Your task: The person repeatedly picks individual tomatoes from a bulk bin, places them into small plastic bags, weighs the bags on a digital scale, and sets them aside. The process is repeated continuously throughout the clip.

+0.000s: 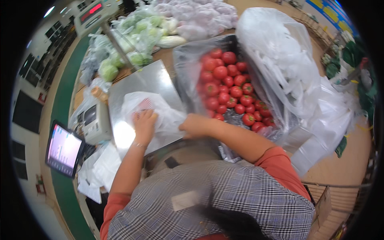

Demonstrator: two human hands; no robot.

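Note:
A white plastic bag with red print (pixel 156 108) lies on the steel platform of a weighing scale (pixel 162 76). My left hand (pixel 145 124) rests on the printed part of the bag, fingers bent over it; whether it grips the film cannot be told. My right hand (pixel 192 125) is closed on the bag's right edge, which is drawn out towards it. What the bag holds, if anything, does not show. Just right of the scale stands a plastic-lined crate (pixel 187 60) of red tomatoes (pixel 220 72).
Bagged green vegetables (pixel 129 45) and other filled bags (pixel 195 15) lie behind the scale. The scale's display (pixel 93 13) stands on a pole. A label printer (pixel 96 123) and a tablet screen (pixel 64 150) are at left. A large sack of white plastic bags (pixel 279 60) leans over the crate's right side.

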